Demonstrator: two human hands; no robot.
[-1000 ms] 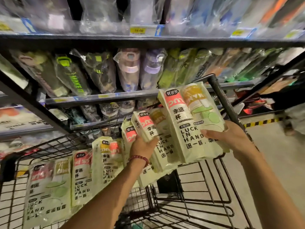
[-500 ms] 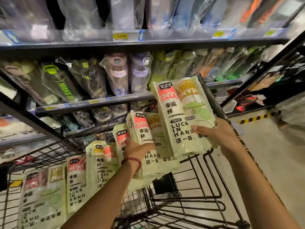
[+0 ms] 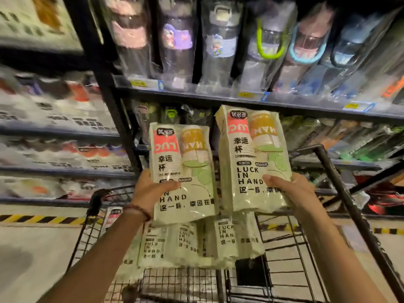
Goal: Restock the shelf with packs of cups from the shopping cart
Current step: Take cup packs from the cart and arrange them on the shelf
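My left hand point(image 3: 150, 191) grips one pale green pack of cups point(image 3: 181, 162) by its lower left edge. Another pack of cups point(image 3: 251, 154), printed "LUCK IN HAND", is held upright in my right hand point(image 3: 290, 191), slightly higher. Both packs hang above the black wire shopping cart point(image 3: 328, 178). More packs of cups point(image 3: 196, 243) lie in the cart under them. To the left, a shelf point(image 3: 61, 132) carries blurred packs of the same kind.
Straight ahead, a dark shelf rack point(image 3: 218, 97) holds wrapped water bottles point(image 3: 220, 44) on upper and lower levels, with price tags along the edges. A black upright post point(image 3: 109, 84) divides the two racks. Yellow-black tape point(image 3: 39, 219) marks the floor.
Both hands lifted their packs out of the cart and apart from each other. My view swung left and up, bringing the left shelf of packs into sight.
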